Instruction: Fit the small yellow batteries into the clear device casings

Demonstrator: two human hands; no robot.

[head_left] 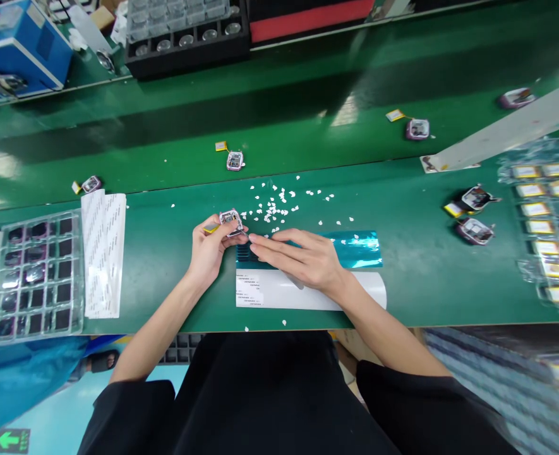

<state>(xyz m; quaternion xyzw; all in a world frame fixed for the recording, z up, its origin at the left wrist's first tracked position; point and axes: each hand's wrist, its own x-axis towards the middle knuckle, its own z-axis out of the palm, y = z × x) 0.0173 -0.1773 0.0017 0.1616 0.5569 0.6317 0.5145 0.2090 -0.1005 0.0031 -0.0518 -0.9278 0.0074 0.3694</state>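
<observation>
My left hand (210, 243) is closed round a small purple watch-like case (230, 220) with a yellow battery tab (211, 228) hanging off its left side. My right hand (300, 256) pinches thin metal tweezers (245, 234), and their tip touches the case. That hand rests on a teal sticker sheet (359, 248) lying over a white backing sheet (270, 292). Several white peeled bits (276, 203) are scattered just beyond the case.
A clear tray (35, 275) with dark cells and white strips (103, 253) sit at the left. More cases (474, 215) lie at the right beside a tray of yellow batteries (547, 230). Other cases (234, 160) ride the green belt behind. A black crate (187, 38) stands at the back.
</observation>
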